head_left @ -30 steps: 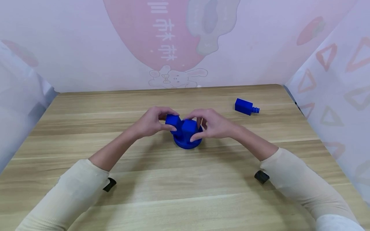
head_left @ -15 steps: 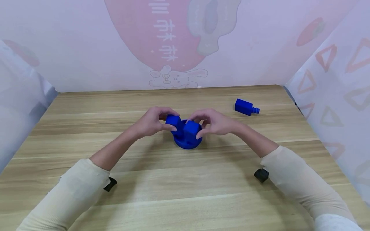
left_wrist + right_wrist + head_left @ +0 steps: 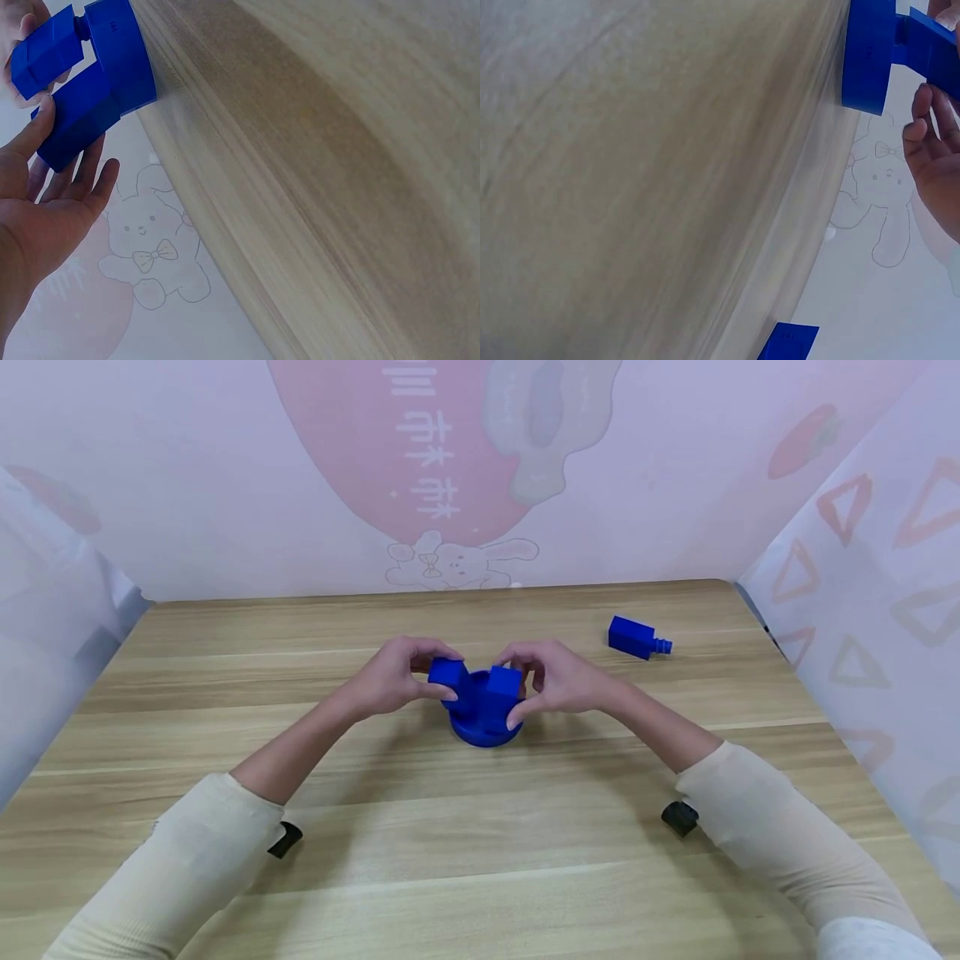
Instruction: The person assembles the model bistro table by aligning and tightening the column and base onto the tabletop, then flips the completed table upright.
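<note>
A round blue base [image 3: 483, 737] rests on the table with two blue square blocks standing on it, tilted outward. My left hand [image 3: 393, 677] grips the left block [image 3: 447, 672], thumb in front and fingers behind. Around the right block [image 3: 504, 682], the thumb and fingers of my right hand [image 3: 558, 681] pinch its sides. In the left wrist view a narrow neck shows between the right block [image 3: 46, 52] and the base [image 3: 127, 56]; the left block [image 3: 79, 120] meets the base without a visible gap. The right wrist view cuts off part of the right hand [image 3: 935, 169].
A loose blue block [image 3: 632, 637] with a ridged, screw-like neck lies at the table's back right. The wooden table [image 3: 480, 860] ends at a printed backdrop [image 3: 660, 527] behind, with more printed sheeting at both sides.
The right block has turned on the base, and my right thumb has shifted from its front face towards its right edge. The left hand and the base stay where they were.
</note>
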A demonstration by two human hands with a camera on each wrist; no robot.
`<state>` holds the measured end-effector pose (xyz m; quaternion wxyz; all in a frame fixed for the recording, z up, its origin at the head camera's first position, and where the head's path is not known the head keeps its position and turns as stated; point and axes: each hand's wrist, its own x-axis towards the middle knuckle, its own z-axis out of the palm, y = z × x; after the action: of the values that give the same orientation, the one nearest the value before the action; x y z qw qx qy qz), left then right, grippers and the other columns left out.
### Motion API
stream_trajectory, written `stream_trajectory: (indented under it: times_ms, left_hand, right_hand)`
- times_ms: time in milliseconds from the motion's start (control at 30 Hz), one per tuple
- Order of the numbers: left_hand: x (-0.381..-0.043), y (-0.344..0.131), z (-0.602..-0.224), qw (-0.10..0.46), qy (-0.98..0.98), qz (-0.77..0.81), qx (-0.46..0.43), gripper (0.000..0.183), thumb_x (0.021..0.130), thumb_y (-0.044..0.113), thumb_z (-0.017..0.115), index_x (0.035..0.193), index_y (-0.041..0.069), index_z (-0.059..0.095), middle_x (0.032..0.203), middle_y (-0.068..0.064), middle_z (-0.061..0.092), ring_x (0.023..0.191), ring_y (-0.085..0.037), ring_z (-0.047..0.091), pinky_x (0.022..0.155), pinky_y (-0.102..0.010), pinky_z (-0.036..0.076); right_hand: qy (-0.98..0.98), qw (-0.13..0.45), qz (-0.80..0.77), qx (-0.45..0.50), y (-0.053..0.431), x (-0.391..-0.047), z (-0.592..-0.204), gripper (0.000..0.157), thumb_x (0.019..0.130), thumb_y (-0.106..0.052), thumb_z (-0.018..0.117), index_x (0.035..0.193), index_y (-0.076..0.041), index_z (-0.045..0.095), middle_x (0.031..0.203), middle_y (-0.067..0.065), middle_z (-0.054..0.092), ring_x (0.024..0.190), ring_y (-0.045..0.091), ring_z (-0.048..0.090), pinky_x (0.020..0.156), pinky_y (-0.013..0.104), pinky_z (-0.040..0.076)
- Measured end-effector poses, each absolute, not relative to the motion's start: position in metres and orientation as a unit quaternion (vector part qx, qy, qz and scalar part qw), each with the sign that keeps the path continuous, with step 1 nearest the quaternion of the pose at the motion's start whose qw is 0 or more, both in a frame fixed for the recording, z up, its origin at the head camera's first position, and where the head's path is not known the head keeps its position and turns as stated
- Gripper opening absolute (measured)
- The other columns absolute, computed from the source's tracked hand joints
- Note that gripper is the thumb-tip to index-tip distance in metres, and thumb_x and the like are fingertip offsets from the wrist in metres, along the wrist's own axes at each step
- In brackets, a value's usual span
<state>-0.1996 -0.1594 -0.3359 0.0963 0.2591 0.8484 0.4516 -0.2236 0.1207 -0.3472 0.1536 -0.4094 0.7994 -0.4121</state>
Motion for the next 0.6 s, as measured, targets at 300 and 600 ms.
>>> stream_trajectory:
  times_ms: [300, 600]
  left_hand:
    - [-0.2001, -0.1582, -0.3352, 0.106, 0.852, 0.449, 0.245, 0.043, 0.085, -0.001, 0.083, 0.125, -0.008, 0.068, 0.121, -0.022, 0.071, 0.109, -0.036, 0.071, 0.098, -0.049, 0.056]
    - [-0.1998, -0.1585, -0.3361, 0.101, 0.853, 0.448, 0.248, 0.043, 0.084, -0.001, 0.084, 0.124, -0.008, 0.069, 0.120, -0.021, 0.071, 0.106, -0.034, 0.071, 0.097, -0.047, 0.057]
  right_hand:
    - [0.764, 0.228, -0.412, -0.440, 0.1242, -0.2301, -0.3510, 0.056, 0.088, -0.007, 0.083, 0.139, 0.000, 0.060, 0.122, 0.010, 0.069, 0.096, 0.028, 0.063, 0.076, 0.039, 0.057]
    - [0.793, 0.167, -0.403, -0.425, 0.1236, -0.2270, -0.3517, 0.036, 0.079, -0.011, 0.092, 0.103, -0.004, 0.066, 0.092, 0.002, 0.064, 0.082, 0.031, 0.058, 0.065, 0.033, 0.046]
